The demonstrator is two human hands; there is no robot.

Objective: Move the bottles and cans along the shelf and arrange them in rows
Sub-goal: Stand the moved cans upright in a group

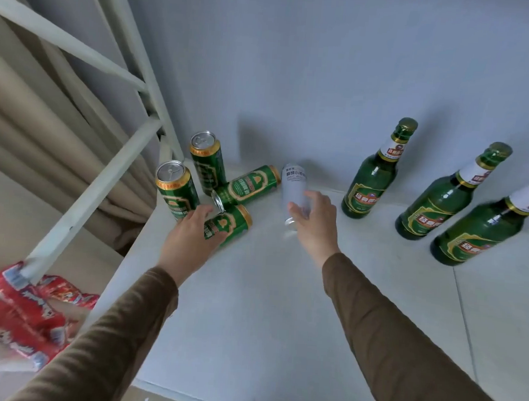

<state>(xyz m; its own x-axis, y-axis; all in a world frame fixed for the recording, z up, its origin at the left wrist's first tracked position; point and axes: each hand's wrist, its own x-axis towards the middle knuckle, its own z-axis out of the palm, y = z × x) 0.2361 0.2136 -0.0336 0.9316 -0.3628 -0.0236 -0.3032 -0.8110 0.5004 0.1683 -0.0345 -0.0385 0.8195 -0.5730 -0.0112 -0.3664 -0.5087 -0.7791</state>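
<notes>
Left hand (188, 239) grips a toppled green can (230, 223) near the shelf's (265, 310) back-left corner — beside three more cans. Right hand (315, 222) clutches a pale can (294, 186), tilted — green bottles (369, 189) stand along the back edge.

Four green cans with gold rims cluster at the shelf's (281, 295) left back corner. Two stand upright: the rear can (205, 161) nearest the corner and the front can (176, 191) just left of it, towards the shelf edge. Right of these, two lie on their sides: one tipped can (251, 185) points towards the wall, and a nearer tipped can (231, 224) lies in front of it. Right of the cans, a clear pale bottle (294, 186) with dark lettering is tilted. Farther right, three green glass bottles stand in a diagonal line: first (372, 179), second (444, 202), third (486, 228).
</notes>
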